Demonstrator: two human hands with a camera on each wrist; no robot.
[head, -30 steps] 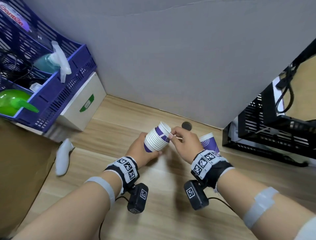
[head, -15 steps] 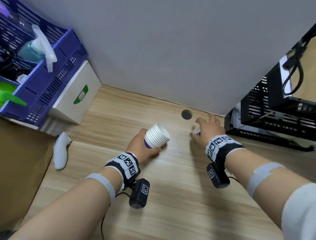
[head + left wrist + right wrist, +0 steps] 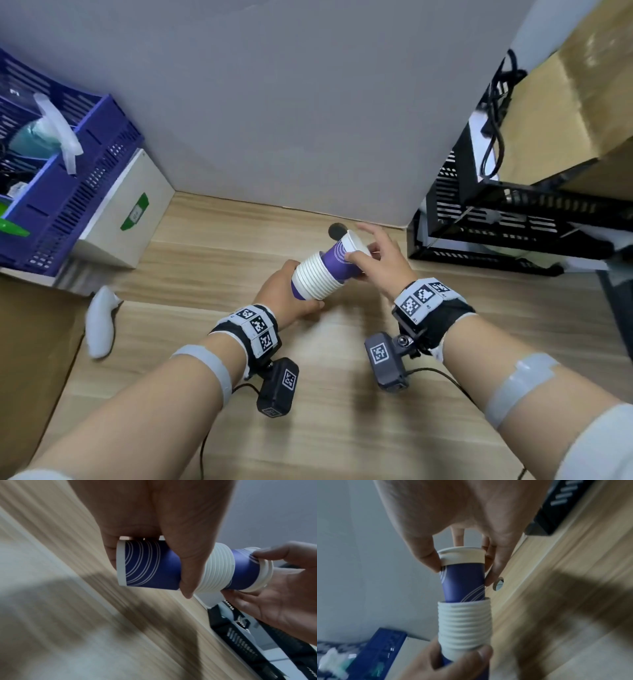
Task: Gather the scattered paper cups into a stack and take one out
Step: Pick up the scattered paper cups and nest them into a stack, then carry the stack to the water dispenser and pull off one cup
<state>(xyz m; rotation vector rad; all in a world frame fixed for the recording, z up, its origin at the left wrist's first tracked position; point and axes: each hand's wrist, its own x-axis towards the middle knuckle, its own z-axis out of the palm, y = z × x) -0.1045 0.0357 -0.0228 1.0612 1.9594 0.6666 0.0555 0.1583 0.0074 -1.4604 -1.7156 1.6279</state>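
Note:
My left hand [image 3: 298, 291] grips the purple base of a tilted stack of paper cups [image 3: 313, 282], whose white rims [image 3: 217, 568] sit close together. A single purple cup [image 3: 339, 260] with white rings sits partly inside the stack's mouth, most of its wall still showing. My right hand [image 3: 363, 246] pinches this cup just under its rim [image 3: 462, 555], thumb on one side and fingers on the other. Stack and cup are held in the air above the wooden desk [image 3: 342, 411].
A blue crate [image 3: 68, 192] on a white box [image 3: 130, 205] stands at the left, with a white handheld device [image 3: 101, 322] lying in front. A black mesh rack [image 3: 513, 219] stands at the right. A round desk hole [image 3: 336, 230] lies behind the cups, by the grey wall.
My right hand reached right to a cup beside the black rack, took it, and brought it back into the mouth of the stack. The left hand kept holding the stack.

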